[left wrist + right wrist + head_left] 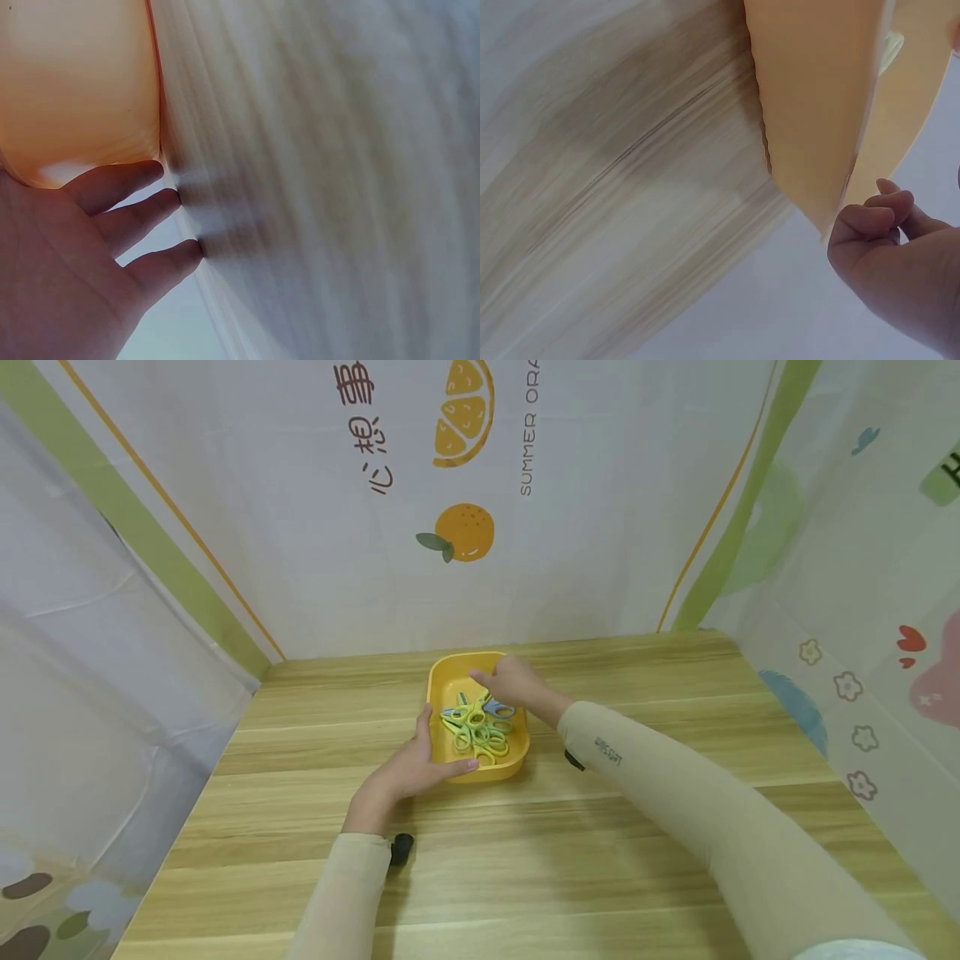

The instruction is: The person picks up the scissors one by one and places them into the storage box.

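Note:
On the wooden table stands a yellow plastic tray [441, 687] with rounded corners. Several small scissors [477, 724] lie heaped inside, with green, yellow and blue handles. My left hand [408, 764] holds the tray's near left corner, thumb across the front rim and fingers along the outer left wall. In the left wrist view, three fingers [142, 214] reach down beside the tray to the tabletop. My right hand [521, 683] is over the far right corner, its fingers curled. The right wrist view shows nothing between these fingers [862, 221].
The wooden tabletop [570, 860] extends around the tray. Behind it hangs a white curtain [585, 552] printed with oranges and lettering. More printed cloth [825, 652] closes off the right side, and white cloth [97, 635] the left.

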Motion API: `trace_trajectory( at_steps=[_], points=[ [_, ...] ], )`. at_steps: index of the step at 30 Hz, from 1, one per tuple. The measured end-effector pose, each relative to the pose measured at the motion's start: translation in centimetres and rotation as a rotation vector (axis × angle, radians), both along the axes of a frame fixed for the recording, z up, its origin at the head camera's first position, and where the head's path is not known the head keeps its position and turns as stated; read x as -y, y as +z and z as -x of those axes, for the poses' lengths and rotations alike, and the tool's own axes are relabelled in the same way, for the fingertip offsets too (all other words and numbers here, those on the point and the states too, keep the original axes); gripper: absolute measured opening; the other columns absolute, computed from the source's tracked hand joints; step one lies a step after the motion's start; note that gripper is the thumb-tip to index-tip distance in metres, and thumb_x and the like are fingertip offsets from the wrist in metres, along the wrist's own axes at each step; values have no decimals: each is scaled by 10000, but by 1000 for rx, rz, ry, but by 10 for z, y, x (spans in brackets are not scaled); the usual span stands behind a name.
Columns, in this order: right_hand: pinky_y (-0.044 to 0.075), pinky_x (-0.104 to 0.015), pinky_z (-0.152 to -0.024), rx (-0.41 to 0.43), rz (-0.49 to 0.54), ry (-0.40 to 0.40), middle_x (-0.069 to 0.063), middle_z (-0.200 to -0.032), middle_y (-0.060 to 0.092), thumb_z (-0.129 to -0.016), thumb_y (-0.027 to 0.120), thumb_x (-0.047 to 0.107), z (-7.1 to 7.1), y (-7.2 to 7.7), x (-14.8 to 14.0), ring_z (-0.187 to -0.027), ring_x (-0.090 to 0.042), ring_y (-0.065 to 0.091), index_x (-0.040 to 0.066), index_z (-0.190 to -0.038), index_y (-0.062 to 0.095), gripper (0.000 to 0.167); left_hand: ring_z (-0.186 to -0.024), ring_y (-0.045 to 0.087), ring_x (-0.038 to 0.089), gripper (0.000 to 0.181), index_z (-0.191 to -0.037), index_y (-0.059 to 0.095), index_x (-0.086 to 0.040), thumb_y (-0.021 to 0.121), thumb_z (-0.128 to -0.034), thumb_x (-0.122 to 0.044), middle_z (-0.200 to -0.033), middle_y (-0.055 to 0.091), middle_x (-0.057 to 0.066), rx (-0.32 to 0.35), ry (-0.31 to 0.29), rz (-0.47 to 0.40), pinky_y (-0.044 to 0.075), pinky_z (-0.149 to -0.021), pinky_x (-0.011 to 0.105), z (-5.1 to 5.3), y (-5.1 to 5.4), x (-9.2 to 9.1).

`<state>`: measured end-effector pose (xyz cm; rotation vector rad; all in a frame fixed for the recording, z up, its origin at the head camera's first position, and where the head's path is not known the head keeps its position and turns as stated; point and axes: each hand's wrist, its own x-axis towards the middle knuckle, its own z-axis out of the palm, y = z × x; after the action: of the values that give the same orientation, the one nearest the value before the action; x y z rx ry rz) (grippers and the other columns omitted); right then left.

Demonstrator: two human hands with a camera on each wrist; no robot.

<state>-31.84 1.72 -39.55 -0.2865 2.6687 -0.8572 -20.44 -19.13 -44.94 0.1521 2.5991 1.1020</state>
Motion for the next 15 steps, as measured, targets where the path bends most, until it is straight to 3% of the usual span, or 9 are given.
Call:
trace_trajectory(
  at_steps=[5, 11, 15],
  points=[
    [371, -233, -513, -25, -5, 26, 30, -582, 455, -1133, 482, 465, -1, 1, -4, -499, -93, 369, 126, -662, 536, 583, -1593, 303, 481, 1429, -1688, -195, -130, 785, -835, -724, -1716, 221, 353, -11, -11, -6, 285, -1299, 608, 0, 1, 0],
    [349, -222, -480, -8, -17, 43, 63, -520, 394, -1133, 497, 423, -1, 0, -12, -472, -81, 347, 152, -581, 471, 616, -1602, 272, 487, 1416, -1687, -204, -132, 777, -850, -715, -1728, 182, 348, 0, -12, -6, 269, -1303, 614, 0, 2, 0],
    [385, -224, -512, -16, -16, 50, 57, -580, 444, -1129, 504, 428, -4, 3, -17, -518, -83, 400, 60, -734, 643, 558, -1597, 279, 494, 1422, -1684, -212, -131, 774, -848, -723, -1725, 184, 352, 3, -13, -2, 270, -1301, 617, -1, 2, -1]
  ],
)
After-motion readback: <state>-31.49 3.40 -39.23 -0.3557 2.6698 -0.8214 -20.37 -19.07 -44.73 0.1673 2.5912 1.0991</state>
